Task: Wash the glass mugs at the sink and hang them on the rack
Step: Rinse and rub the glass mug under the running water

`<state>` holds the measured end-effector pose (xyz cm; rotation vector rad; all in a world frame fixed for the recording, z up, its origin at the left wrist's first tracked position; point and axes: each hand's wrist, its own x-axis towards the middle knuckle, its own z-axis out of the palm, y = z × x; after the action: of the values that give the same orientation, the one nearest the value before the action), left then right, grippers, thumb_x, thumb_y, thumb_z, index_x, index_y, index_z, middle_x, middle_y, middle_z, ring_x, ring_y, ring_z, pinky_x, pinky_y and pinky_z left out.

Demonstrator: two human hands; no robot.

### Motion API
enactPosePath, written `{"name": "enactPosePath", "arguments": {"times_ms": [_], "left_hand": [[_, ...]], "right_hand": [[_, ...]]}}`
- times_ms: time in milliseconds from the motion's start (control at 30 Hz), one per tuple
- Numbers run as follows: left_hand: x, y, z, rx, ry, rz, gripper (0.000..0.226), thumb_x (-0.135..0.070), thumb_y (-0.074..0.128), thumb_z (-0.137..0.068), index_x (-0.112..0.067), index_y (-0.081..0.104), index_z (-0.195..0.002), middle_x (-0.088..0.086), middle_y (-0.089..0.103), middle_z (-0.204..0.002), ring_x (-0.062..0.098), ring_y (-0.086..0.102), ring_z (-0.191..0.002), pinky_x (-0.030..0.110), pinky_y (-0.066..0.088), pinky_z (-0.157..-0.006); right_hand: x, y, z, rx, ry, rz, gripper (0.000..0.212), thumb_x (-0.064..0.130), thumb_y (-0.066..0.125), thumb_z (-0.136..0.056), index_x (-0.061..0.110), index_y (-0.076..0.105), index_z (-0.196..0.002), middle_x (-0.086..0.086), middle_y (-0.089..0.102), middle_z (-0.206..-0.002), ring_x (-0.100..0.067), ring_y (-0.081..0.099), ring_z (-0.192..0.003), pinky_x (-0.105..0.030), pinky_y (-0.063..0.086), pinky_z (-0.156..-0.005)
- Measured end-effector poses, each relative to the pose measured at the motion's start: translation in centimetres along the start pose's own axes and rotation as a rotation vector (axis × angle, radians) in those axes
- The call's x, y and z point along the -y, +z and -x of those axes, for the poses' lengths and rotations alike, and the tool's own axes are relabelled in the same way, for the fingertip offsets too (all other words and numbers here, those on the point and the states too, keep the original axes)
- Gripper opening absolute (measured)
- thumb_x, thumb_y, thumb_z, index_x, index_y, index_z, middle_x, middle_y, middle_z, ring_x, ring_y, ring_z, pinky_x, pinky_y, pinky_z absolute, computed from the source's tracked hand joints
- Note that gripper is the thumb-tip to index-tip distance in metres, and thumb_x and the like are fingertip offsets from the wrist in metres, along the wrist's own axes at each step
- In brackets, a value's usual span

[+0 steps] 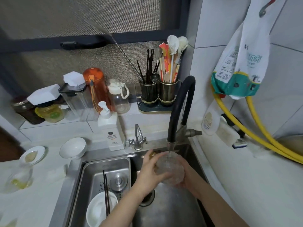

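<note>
A clear textured glass mug (170, 167) is held over the steel sink (172, 208) under the black faucet (178, 110), with a thin stream of water running onto it. My left hand (150, 172) wraps around its left side. My right hand (188, 176) cups it from the right and below. Another glass mug (19, 177) with yellowish liquid in its bottom stands on the counter at the far left. No rack is in sight.
A steel drain tray (91, 166) in the sink's left half holds a white plate (100, 208), dark chopsticks and a lid. A white soap pump bottle (111, 130), small tap (138, 138), white bowl (73, 147), saucer, bottles, jars and utensil holders (159, 92) line the counter. Yellow hoses (262, 138) run at right.
</note>
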<state>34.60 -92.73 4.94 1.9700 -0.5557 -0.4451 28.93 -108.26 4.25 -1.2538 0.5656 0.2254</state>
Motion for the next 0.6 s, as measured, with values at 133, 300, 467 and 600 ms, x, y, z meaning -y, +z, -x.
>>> {"name": "enactPosePath", "arguments": {"times_ms": [133, 300, 467, 600], "left_hand": [[-0.6, -0.4, 0.0, -0.023, 0.024, -0.063, 0.054, -0.038, 0.078, -0.075, -0.051, 0.055, -0.121, -0.018, 0.017, -0.143, -0.007, 0.018, -0.130, 0.009, 0.023, -0.103], [-2.5, -0.1, -1.4, -0.119, 0.010, -0.228, 0.049, -0.048, 0.072, -0.077, -0.041, 0.058, -0.123, -0.004, 0.032, -0.149, 0.008, 0.036, -0.135, 0.021, 0.037, -0.100], [-4.1, 1.4, -2.5, -0.067, 0.032, -0.241, 0.058, -0.046, 0.071, -0.078, -0.035, 0.047, -0.130, -0.005, 0.023, -0.147, 0.015, 0.048, -0.122, 0.027, 0.045, -0.098], [-3.2, 2.1, -2.7, -0.007, 0.052, -0.175, 0.052, -0.040, 0.074, -0.078, -0.033, 0.053, -0.124, -0.003, 0.027, -0.140, 0.015, 0.051, -0.117, 0.028, 0.046, -0.102]], "right_hand": [[1.0, 0.5, 0.7, 0.087, 0.032, -0.037, 0.096, 0.085, 0.053, -0.058, 0.014, 0.059, -0.123, -0.015, 0.065, -0.120, -0.031, 0.063, -0.108, -0.035, 0.056, -0.075], [1.3, -0.2, 0.6, 0.067, -0.047, -0.206, 0.060, 0.059, 0.042, -0.089, 0.014, 0.060, -0.124, -0.017, 0.060, -0.128, -0.032, 0.059, -0.118, -0.049, 0.046, -0.101], [0.6, -1.1, 0.2, 0.052, 0.007, -0.389, 0.062, 0.057, 0.043, -0.087, 0.009, 0.063, -0.120, -0.018, 0.066, -0.117, -0.032, 0.065, -0.103, -0.048, 0.046, -0.095], [-0.6, -1.1, 0.6, 0.052, 0.063, -0.442, 0.063, 0.062, 0.039, -0.088, 0.013, 0.062, -0.122, -0.017, 0.061, -0.126, -0.034, 0.057, -0.118, -0.049, 0.053, -0.086]]}}
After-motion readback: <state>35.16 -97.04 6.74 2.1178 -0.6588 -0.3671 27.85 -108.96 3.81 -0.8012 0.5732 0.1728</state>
